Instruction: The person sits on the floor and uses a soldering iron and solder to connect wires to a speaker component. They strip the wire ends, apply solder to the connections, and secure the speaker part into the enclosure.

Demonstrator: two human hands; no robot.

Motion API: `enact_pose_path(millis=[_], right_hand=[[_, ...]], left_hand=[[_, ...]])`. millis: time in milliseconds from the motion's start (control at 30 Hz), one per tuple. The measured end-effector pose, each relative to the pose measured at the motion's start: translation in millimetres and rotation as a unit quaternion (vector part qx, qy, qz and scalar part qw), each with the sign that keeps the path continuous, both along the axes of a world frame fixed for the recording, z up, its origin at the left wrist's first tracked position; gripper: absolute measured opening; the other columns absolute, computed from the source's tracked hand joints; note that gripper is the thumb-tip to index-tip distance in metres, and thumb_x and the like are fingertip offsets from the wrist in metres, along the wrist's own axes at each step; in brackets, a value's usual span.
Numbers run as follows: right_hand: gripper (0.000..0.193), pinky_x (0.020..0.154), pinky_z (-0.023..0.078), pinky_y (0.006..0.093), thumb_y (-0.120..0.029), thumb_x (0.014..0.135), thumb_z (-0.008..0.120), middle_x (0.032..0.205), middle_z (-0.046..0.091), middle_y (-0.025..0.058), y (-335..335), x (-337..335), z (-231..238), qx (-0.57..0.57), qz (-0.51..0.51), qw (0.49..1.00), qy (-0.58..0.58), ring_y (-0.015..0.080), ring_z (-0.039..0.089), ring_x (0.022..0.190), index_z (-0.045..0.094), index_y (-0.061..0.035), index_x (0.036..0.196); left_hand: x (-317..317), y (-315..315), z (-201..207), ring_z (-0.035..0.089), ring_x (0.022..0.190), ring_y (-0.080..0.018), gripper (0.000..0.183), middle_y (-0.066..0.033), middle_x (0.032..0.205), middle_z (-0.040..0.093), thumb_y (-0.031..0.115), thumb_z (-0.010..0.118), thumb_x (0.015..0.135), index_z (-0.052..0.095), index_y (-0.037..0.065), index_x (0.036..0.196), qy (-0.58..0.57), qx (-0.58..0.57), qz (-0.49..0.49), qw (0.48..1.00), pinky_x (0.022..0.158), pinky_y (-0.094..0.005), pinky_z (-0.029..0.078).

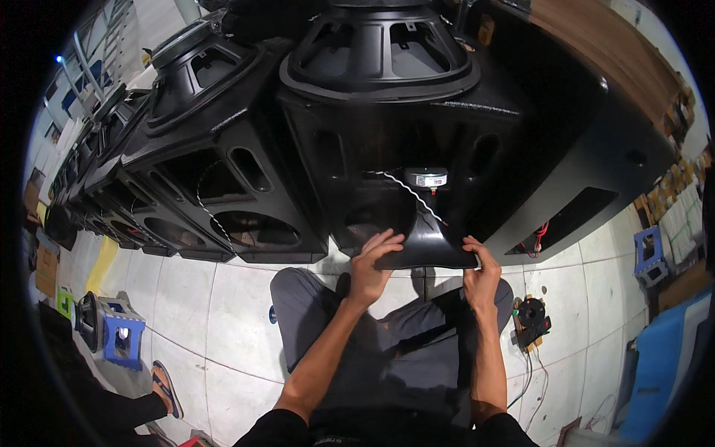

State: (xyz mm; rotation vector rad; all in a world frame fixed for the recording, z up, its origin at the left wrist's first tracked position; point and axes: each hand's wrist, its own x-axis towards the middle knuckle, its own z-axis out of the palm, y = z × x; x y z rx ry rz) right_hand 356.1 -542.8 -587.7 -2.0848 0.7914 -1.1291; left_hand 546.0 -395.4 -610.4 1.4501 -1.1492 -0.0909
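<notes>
Head view, with the black horn (427, 252), just off the picture's centre toward 4 o'clock, as dial: at 8 o'clock the left hand (372, 262) grips its lip, fingers part-bent. From 11 o'clock the twisted wire (408, 186) could snag or get pinched if the horn shifts against it. At 12 o'clock the driver (426, 179)'s likely weight, far from both grips, might tip the narrow end. At 4 o'clock the right hand (482, 274) pinches the other corner, half-closed; smooth plastic-looking surfaces could slip if it loosens. Again leftward first: pebbly black cabinet (305, 115), thin white-and-dark strands, glossy flared horn, squat silvery disc-shaped driver.
</notes>
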Motion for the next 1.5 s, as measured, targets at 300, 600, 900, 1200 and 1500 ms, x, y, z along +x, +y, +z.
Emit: enact_pose_path(millis=[300,600,900,1200,1500], right_hand=[[0.049,0.099,0.052,0.0431,0.016,0.060,0.058,0.123,0.068,0.0211,11.8,3.3,-21.2,-0.087,0.014,0.994,0.065,0.0403,0.063,0.118,0.067,0.0030,0.106],[0.044,0.078,0.056,0.0323,0.014,0.071,0.052,0.121,0.072,0.0151,10.4,-3.3,-3.2,-0.062,-0.038,0.997,-0.002,0.0275,0.071,0.106,0.071,0.0014,0.108],[0.032,0.091,0.054,0.0395,0.006,0.075,0.059,0.114,0.072,0.0196,10.4,-3.4,16.1,-0.025,-0.034,0.999,-0.030,0.0380,0.070,0.105,0.070,0.0032,0.105],[0.026,0.084,0.055,0.0374,0.005,0.084,0.064,0.114,0.073,0.0167,-8.1,-5.6,38.1,0.022,-0.065,0.997,-0.041,0.0317,0.072,0.100,0.069,0.0019,0.110],[0.045,0.085,0.057,0.0355,0.018,0.069,0.052,0.122,0.071,0.0166,-17.8,-12.9,13.7,-0.043,-0.027,0.999,0.006,0.0324,0.071,0.109,0.070,0.0012,0.106]], left_hand=[[15.0,3.4,-11.1,0.059,0.128,-0.0327,0.049,-0.0129,0.128,0.069,-0.015,0.063,0.064,0.073,0.004,0.109,0.007,0.015,0.048,0.999,0.110,-0.0412,0.043],[6.5,6.7,7.0,0.068,0.110,-0.0309,0.044,-0.0116,0.114,0.074,-0.008,0.074,0.065,0.072,0.003,0.107,-0.076,-0.007,0.041,0.996,0.100,-0.0374,0.050],[-0.1,1.3,24.4,0.069,0.102,-0.0281,0.038,-0.0104,0.108,0.075,-0.010,0.075,0.065,0.073,0.003,0.101,-0.014,-0.019,0.058,0.998,0.090,-0.0350,0.053],[-20.2,-13.9,35.4,0.067,0.103,-0.0321,0.045,-0.0125,0.109,0.072,-0.011,0.073,0.064,0.070,0.003,0.107,-0.063,-0.017,0.053,0.996,0.091,-0.0368,0.052],[-18.9,-19.6,0.6,0.064,0.113,-0.0364,0.055,-0.0181,0.116,0.070,-0.016,0.050,0.066,0.068,-0.001,0.116,-0.045,0.001,0.044,0.998,0.102,-0.0391,0.046]])
